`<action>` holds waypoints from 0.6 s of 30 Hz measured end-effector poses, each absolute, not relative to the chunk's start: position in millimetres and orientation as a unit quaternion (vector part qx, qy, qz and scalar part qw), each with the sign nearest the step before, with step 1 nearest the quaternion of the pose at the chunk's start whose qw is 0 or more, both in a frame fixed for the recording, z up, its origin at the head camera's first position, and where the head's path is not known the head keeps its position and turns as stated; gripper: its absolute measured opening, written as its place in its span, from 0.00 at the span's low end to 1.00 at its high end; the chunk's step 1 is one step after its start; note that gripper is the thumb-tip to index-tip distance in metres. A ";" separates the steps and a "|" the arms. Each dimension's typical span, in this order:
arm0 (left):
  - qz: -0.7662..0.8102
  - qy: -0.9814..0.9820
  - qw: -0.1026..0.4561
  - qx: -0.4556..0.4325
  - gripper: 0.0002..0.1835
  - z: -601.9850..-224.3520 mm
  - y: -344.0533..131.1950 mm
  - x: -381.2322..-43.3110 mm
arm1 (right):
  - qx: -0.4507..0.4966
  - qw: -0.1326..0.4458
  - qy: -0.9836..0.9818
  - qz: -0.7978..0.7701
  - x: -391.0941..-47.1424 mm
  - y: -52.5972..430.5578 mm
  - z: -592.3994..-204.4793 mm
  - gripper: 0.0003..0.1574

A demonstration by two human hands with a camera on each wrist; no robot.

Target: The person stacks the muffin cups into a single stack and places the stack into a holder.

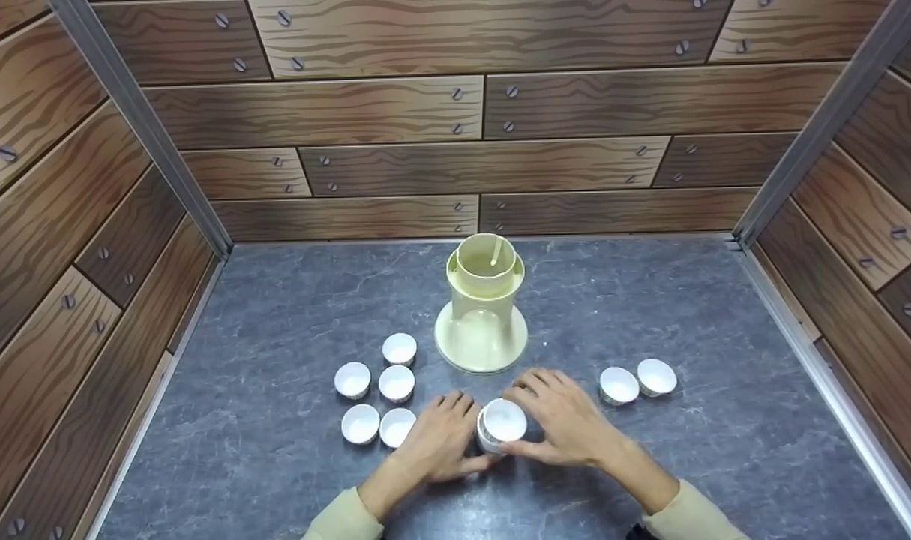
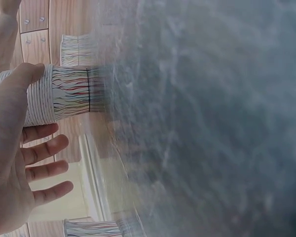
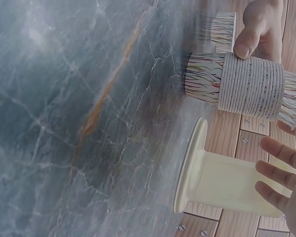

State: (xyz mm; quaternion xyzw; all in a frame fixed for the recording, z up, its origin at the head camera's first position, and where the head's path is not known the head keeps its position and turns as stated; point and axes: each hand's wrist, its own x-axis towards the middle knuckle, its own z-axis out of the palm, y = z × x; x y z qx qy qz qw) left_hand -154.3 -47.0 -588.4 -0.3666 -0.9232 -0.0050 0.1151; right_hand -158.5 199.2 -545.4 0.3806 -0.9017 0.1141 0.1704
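Pale sleeves (image 1: 343, 517) lead to a left hand (image 1: 442, 441) clasping the cup stack (image 3: 251, 84) in front of the cream stand (image 1: 481, 330), likely to steady it while the right hand (image 1: 564, 420) pinches the top cup (image 1: 504, 421), with loose cups (image 1: 352, 380) at the stand's front left and front right

Mid-frame I see a cream plastic stand (image 1: 482, 304) on the grey marbled tabletop (image 1: 275, 322); wood-plank walls (image 1: 395, 112) fill the top, with a metal post (image 1: 142, 124) at upper left.
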 end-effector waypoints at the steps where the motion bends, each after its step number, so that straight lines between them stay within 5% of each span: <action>1: -0.007 -0.923 0.114 -0.367 0.36 -588.4 -46.9 -154.4 | 0.381 0.171 -0.902 0.114 -158.7 199.2 -545.8 0.39; 18: -0.026 -0.920 0.125 -0.370 0.36 -590.0 -46.9 -154.1 | 0.377 0.165 -0.904 0.112 -157.7 198.5 -549.3 0.39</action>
